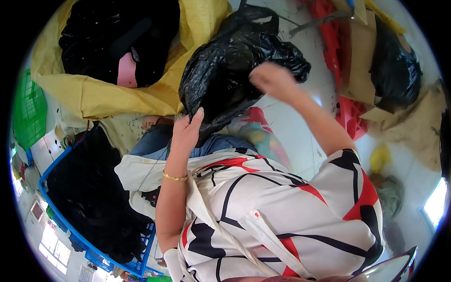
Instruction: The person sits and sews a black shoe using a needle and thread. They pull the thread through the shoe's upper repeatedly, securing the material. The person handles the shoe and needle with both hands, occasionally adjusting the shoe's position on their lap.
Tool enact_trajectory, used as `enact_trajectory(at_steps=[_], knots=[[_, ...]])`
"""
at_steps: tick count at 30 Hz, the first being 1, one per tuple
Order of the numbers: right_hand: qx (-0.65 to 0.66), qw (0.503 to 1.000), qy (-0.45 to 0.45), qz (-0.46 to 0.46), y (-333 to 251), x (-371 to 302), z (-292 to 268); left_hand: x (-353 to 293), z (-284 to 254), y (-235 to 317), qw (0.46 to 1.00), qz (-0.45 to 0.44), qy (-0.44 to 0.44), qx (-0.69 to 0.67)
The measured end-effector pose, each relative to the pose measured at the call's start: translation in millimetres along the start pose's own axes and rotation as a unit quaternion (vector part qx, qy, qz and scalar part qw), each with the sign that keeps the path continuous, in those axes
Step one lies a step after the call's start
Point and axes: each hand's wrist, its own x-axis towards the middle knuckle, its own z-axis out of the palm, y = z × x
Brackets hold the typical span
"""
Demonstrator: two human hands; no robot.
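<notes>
Honestly, the black plastic bag point(202, 61) is just past the person's jeans point(221, 144), right of the yellow sack point(141, 101). Left hand point(186, 131) has its fingers pinching the near rim; right hand point(273, 82) is blurred over the right side, so can't tell if it's gripping. Film's probably light, floppy, slippery and tearable, so bunching the rim seems safest.

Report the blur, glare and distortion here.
Head view throughout: the right hand is motion-blurred, the left hand sharper; glints streak the black plastic bag; the window at lower left is washed out; fisheye bending bows the blue basket.
</notes>
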Motion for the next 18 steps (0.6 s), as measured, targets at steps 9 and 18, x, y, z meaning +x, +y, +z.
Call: enact_trajectory(at_steps=[9, 18], knots=[[-0.051, 0.940, -0.328, 0.085, 38, -45, 156, 12, -6, 23, 0.994, -0.059, 0.014, -0.092], [-0.047, 0.904, -0.423, 0.025, -66, -38, 4, 12, -30, 4, 0.993, -0.058, 0.074, -0.075]])
